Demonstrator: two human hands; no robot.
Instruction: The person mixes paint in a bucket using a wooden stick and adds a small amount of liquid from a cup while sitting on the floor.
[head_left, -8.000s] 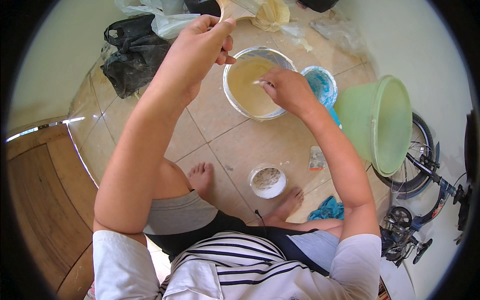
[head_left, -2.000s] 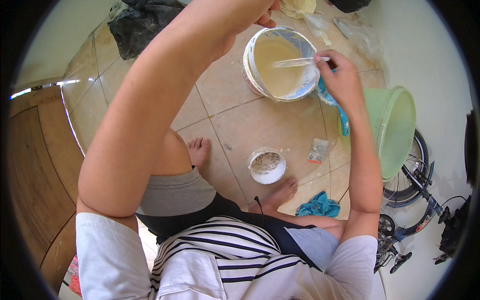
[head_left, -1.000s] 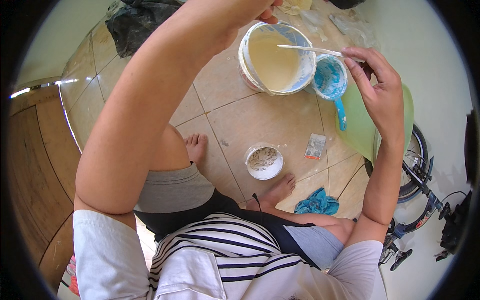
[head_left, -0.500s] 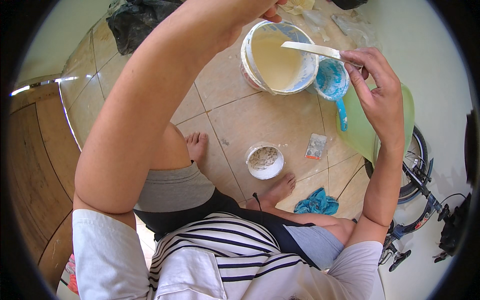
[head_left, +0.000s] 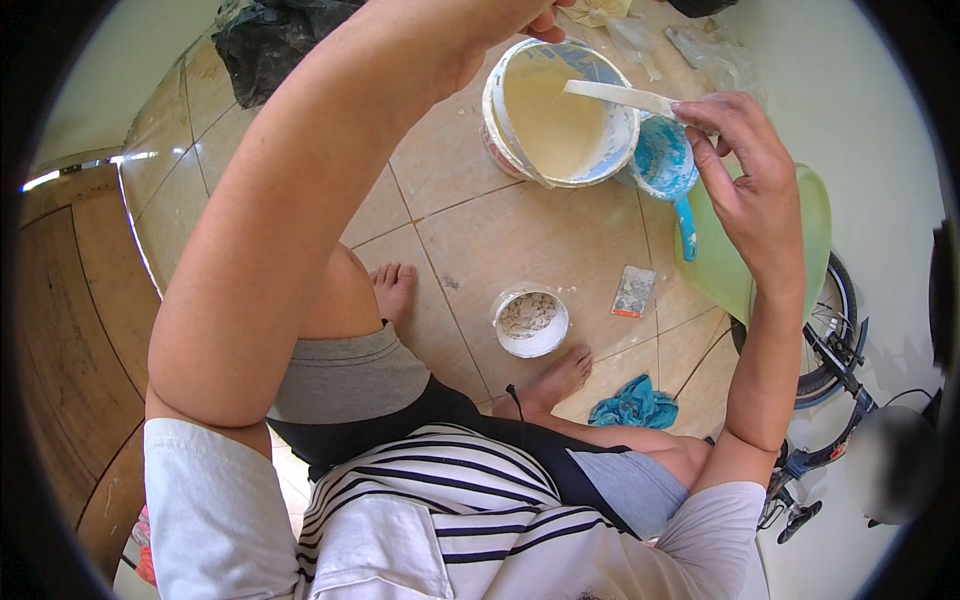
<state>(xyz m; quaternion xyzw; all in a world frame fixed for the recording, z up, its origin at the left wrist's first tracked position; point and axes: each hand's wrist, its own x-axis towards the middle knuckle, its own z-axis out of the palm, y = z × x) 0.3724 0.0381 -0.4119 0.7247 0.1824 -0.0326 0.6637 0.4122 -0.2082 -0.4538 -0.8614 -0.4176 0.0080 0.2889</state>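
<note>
My right hand (head_left: 745,165) pinches one end of a thin, flat, off-white stick (head_left: 615,95) between thumb and fingers. Its free end hangs over a white bucket (head_left: 490,125) of cream-coloured liquid (head_left: 550,115). Only part of my left hand (head_left: 546,24) shows at the top edge, above the bucket, its fingers curled; whatever they grip is out of the picture. Beside the bucket, below my right hand, is a blue dipper (head_left: 665,160) smeared with white, its handle pointing toward me. A small white tub (head_left: 533,342) with lumpy grey-white paste stands on the floor between my feet.
A light green plastic piece (head_left: 720,265) and a bicycle (head_left: 835,340) are at the right wall. On the tiles lie a blue cloth (head_left: 635,402) and a small flat packet (head_left: 633,292). A black plastic bag (head_left: 265,50) lies far left, near a wooden door (head_left: 80,330).
My right hand has shifted slightly left and tilted the stick a little. My left arm has hardly moved.
</note>
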